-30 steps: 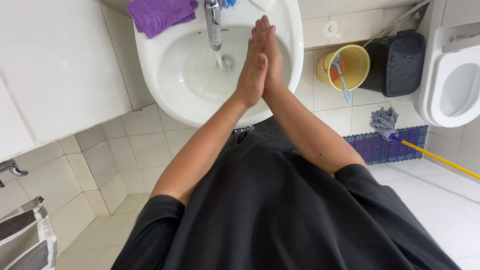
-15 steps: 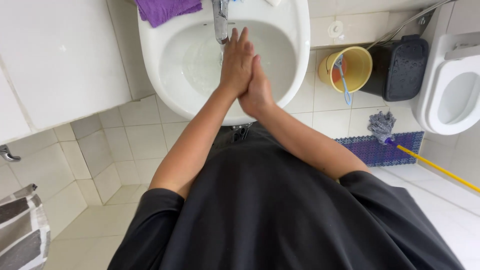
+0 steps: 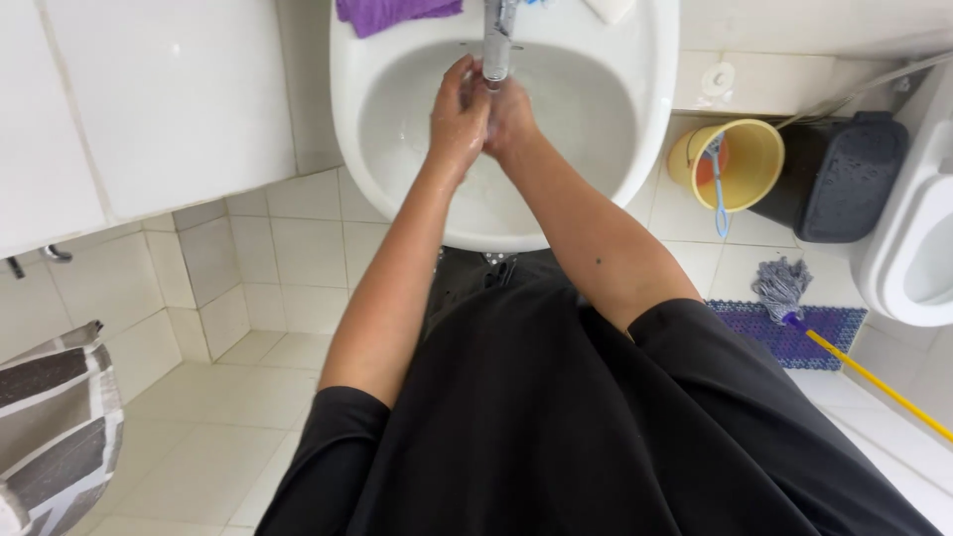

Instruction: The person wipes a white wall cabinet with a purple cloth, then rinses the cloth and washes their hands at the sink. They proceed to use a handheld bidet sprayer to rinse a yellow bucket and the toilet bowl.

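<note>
We see no packages or signs we can tell apart; the nearest to one is a small round white fitting on the wall tile right of the sink, and a white bar on the sink's far rim, cut off by the frame. A purple cloth lies on the far left rim. Our left hand and right hand are pressed together over the bowl, just under the tap, fingers curled loosely round each other, holding nothing else; the left thumb almost touches the spout. To the right on the floor stand a yellow bucket with a blue brush in it, a black bin beside it, and a mop on a purple mat, near the toilet
</note>
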